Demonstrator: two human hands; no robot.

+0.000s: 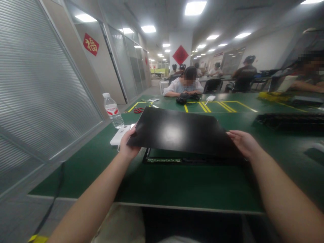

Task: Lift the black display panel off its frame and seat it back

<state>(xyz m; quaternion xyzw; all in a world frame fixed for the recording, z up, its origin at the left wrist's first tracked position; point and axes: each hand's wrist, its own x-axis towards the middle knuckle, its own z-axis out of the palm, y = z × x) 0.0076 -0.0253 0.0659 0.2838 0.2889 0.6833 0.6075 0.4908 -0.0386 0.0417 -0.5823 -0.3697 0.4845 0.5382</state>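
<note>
A flat black panel, like a display panel, is held up by its two side edges, tilted above the table. My left hand grips its left edge, thumb on top. At the right edge, my right hand is closed on the panel with the fingers along its rim. Beneath the panel lies a black frame with a strip of green circuit board, mostly hidden by the panel. A white box-like device sits just beyond my left hand.
A water bottle stands at the left edge of the green table. Red-handled scissors lie behind the panel. Dark stacked parts lie at the right. A person sits across the table, another at the far right.
</note>
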